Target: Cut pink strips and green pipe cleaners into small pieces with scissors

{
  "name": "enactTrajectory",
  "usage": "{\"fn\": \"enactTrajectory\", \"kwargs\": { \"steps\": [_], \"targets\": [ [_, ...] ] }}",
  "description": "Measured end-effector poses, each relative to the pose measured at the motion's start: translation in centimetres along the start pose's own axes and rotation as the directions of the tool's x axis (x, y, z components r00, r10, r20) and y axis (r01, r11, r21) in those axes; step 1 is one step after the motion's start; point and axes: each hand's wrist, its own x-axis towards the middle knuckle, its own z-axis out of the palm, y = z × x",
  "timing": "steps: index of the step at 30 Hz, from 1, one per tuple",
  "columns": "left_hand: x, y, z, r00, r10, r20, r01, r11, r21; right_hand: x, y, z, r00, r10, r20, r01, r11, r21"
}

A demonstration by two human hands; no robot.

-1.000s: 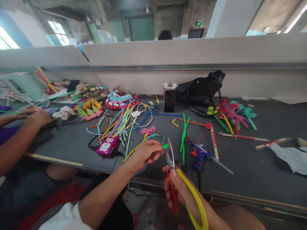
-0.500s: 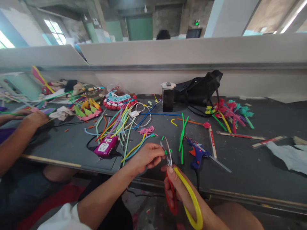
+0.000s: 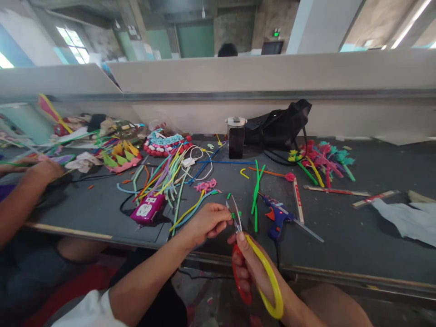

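Note:
My right hand (image 3: 250, 263) is wrapped round a pair of scissors (image 3: 260, 254) with one red and one yellow handle loop. Its blades are slightly parted and point away from me, over the table edge. Close to the blades, my left hand (image 3: 213, 220) is pinched on a short green pipe cleaner piece (image 3: 234, 215), which lies at the blades. Another cut green bit (image 3: 229, 196) rests just beyond the scissor tips. Longer green pipe cleaners (image 3: 256, 195) lie crossed to the right of the blades.
A blue glue gun (image 3: 278, 218) lies to the right, its cord running off the table edge. Left of my hands are a purple box (image 3: 148, 209) and a bundle of coloured pipe cleaners (image 3: 170, 175). A phone (image 3: 236, 143) leans on a bottle. A co-worker's hand (image 3: 44, 170) is at far left.
The view has shifted slightly, so things sit a little further left. The scissors' handles have moved slightly; both hands keep their hold.

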Motion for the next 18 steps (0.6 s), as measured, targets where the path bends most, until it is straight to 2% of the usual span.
{"fn": "enactTrajectory", "kwargs": {
  "steps": [5,10,15,18],
  "targets": [
    [0.7,-0.3,-0.1,0.999,-0.027,-0.027,0.027,1.0,-0.012,0.2,-0.6,-0.2,0.997,0.06,-0.038,-0.059,0.998,0.026],
    [1.4,-0.4,-0.1,0.998,-0.063,-0.01,0.062,0.997,-0.05,0.6,-1.0,-0.6,0.993,0.118,-0.025,-0.115,0.99,0.085],
    [1.9,-0.4,-0.1,0.997,-0.07,-0.009,0.07,0.995,-0.074,0.9,-1.0,-0.9,0.991,0.128,-0.048,-0.125,0.991,0.052],
    [1.9,-0.4,-0.5,0.998,-0.064,0.018,0.066,0.992,-0.108,0.9,-1.3,-1.2,0.995,0.099,-0.021,-0.097,0.994,0.047]
  ]
}}
